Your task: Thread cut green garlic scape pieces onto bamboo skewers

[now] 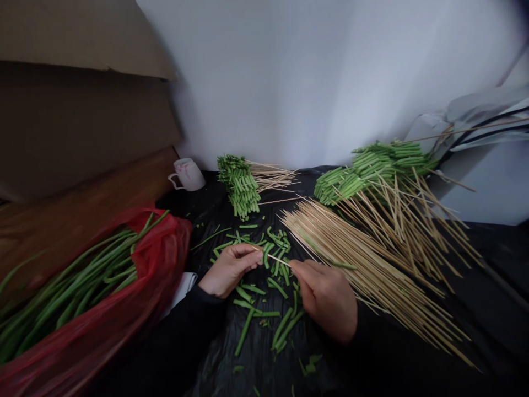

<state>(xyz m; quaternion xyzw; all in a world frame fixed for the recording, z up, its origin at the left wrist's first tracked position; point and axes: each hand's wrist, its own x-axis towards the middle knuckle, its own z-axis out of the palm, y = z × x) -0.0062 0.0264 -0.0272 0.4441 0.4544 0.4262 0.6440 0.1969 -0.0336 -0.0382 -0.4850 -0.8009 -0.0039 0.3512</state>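
My left hand (232,267) is closed in a pinch around a short piece of green bean (265,255) near the tip of a thin wooden skewer (279,259). The skewer's other end is held between the fingers of my right hand (328,298). Both hands hover over cut green bean pieces (283,330) scattered on a black plastic sheet (219,353). To the right, many bare skewers (372,264) lie side by side, with one bean piece across them. Skewered beans are stacked in a pile (239,190) behind my hands and in a larger pile (376,165) at the back right.
A red plastic bag (161,264) of long green beans (86,281) lies at the left. Behind it stands a white mug (188,175). A cardboard box (82,110) rises at the upper left, a pale wall (289,82) at the back, and clear plastic bags (487,110) at the right.
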